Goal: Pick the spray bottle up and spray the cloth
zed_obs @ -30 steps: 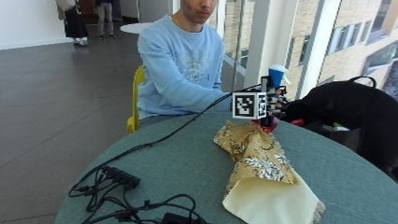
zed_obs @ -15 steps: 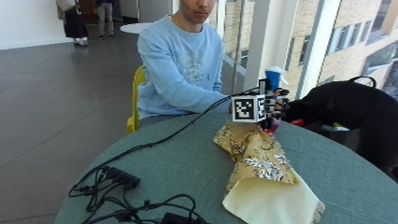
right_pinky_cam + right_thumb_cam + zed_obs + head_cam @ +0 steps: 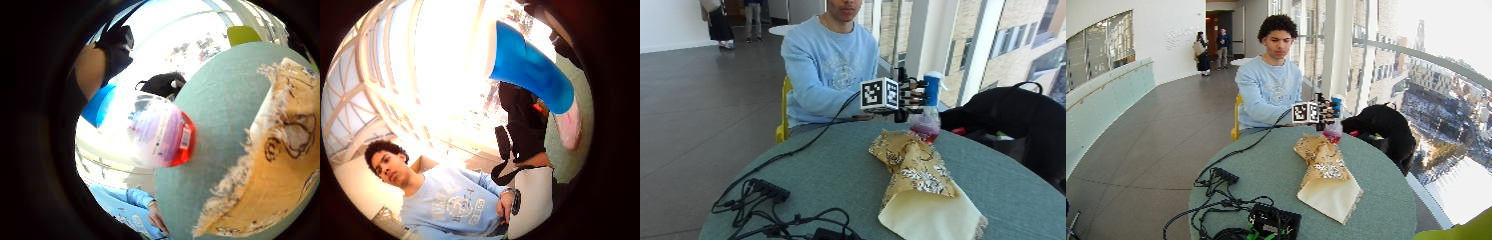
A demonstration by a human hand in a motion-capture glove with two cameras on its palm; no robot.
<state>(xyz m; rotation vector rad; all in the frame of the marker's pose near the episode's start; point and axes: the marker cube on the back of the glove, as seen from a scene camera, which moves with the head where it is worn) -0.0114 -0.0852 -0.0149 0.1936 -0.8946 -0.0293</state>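
a: change? the spray bottle (image 3: 927, 107) is higher now, lifted off the table (image 3: 840, 170).
b: right hand (image 3: 909, 96) fingers curl round its neck, at 12 o'clock from the cloth (image 3: 916, 172). spraying comes next.

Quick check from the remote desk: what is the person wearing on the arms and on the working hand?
Both arms are in the long sleeves of a light blue sweatshirt with a pale printed emblem on the chest. The right hand wears a black glove with black straps. The other hand is bare; a dark wristband shows at its wrist in the thumb-side palm view.
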